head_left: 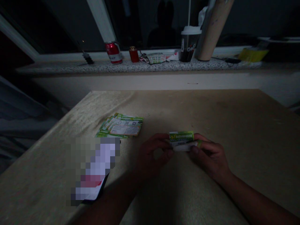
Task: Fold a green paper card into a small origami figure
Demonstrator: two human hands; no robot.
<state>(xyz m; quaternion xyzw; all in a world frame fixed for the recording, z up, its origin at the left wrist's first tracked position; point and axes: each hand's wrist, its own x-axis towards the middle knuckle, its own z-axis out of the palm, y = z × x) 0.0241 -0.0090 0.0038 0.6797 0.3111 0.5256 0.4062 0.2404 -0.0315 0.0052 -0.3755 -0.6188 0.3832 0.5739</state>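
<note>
The small green-and-white rectangular paper card (181, 136) carries yellowish lettering on its green band. The fanned pile of green-and-white paper cards (125, 129) shows dark square codes — and a white panel outlined in orange. The broad tan tabletop (222, 107) is faintly mottled; the grey stone windowsill (93, 67) is speckled black and white — the cylindrical red-and-silver metal can (113, 53) bears dark lettering.
</note>
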